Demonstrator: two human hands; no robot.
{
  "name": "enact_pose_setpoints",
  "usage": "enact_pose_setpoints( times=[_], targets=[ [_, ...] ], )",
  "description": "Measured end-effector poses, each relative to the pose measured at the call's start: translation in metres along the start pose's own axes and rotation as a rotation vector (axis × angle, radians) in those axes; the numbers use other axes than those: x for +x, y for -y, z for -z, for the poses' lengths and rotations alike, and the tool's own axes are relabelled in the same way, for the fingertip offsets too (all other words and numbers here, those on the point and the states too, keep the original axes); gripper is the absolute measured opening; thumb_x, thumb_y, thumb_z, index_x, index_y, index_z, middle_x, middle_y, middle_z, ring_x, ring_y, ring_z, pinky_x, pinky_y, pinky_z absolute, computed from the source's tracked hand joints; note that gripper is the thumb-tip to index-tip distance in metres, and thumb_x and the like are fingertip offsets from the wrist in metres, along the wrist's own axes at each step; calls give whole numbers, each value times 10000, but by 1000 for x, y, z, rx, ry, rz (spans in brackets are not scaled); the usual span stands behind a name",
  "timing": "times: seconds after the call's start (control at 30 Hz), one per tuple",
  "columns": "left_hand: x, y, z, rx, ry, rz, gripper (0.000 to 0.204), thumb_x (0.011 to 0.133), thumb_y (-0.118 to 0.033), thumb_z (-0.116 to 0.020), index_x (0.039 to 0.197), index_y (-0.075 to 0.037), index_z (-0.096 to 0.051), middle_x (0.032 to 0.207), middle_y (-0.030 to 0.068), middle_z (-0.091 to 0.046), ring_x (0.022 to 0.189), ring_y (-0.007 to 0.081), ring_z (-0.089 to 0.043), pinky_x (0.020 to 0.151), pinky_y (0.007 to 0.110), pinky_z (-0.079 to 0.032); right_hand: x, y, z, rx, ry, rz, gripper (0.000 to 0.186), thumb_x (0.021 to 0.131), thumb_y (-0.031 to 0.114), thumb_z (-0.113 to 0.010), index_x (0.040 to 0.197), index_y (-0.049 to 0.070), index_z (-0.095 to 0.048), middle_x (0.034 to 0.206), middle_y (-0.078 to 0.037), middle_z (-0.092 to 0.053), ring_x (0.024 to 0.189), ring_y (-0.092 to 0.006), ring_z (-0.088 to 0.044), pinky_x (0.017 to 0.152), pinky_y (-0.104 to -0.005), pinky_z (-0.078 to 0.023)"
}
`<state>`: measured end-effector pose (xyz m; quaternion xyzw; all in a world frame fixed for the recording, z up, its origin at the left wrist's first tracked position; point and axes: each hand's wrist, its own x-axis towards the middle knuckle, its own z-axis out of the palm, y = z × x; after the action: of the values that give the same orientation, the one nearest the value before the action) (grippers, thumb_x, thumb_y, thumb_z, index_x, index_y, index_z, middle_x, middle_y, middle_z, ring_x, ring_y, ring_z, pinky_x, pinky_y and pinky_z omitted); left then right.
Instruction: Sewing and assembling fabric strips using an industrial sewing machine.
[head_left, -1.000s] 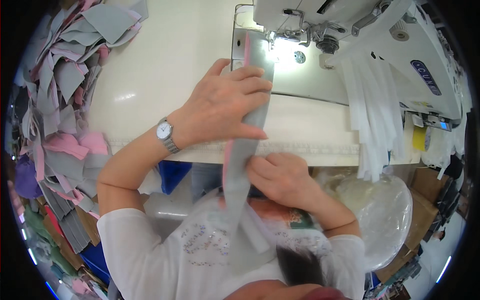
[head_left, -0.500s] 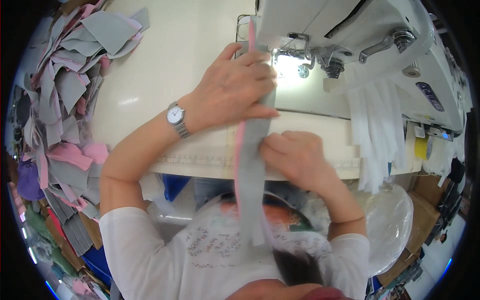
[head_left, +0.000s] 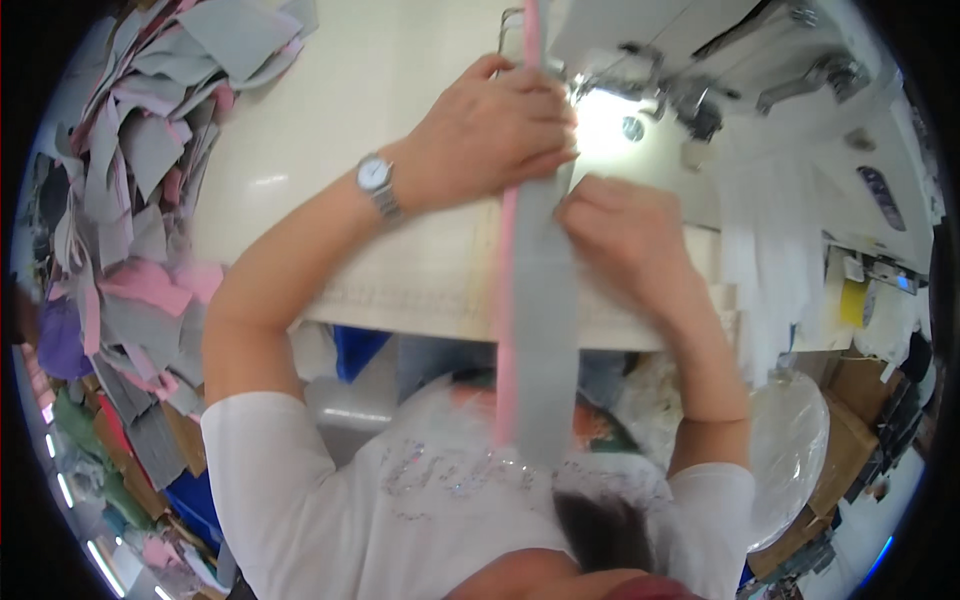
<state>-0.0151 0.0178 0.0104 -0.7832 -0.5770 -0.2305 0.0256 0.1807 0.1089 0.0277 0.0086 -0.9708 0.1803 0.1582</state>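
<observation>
Heap (head_left: 155, 150) (fabric) left of strip (head_left: 545, 285).

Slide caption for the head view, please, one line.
Left hand on a grey-and-pink strip, right hand curled at its edge, beside a sewing machine.

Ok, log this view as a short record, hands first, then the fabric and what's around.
left hand: palm down across the strip; watch on wrist
right hand: at the strip's right edge; too blurred to confirm a grip
strip: grey, pink along its left side, runs past the table's front edge
upper right: white sewing machine, light on
left: pile of grey and pink pieces
</observation>
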Motion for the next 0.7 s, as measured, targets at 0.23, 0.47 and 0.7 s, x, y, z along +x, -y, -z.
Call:
enact_pose_setpoints(
  times=[0.23,0.47,0.7],
  targets=[
    [0,-15,10,116,86,117,249,892,-252,-556,1059,-81,-622,1188,79,-579,1194,221,-482,1001,481,-353,-19,6,-2,20,-246,-145,144,787,120,-674,928,91,-672,889,-45,-642,738,-224,-635,569,-303,-489],
    [-105,-140,27,-266,71,296,890,651,-541,-759,1360,-105,-445,1448,162,-426,1352,367,-382,1087,580,-198,-106,108,-17,837,-123,-1049,232,899,209,-642,1032,20,-669,819,-58,-686,669,-99,-605,583,-239,-463],
    [-117,-181,-15,-642,-466,624,469,819,-26,-665,1215,-23,-413,1414,227,-396,1219,232,-483,1005,350,-405,-92,114,-62,1651,-65,-916,295,933,303,-582,967,30,-689,814,3,-647,636,-53,-558,522,-189,-404]
  ],
)
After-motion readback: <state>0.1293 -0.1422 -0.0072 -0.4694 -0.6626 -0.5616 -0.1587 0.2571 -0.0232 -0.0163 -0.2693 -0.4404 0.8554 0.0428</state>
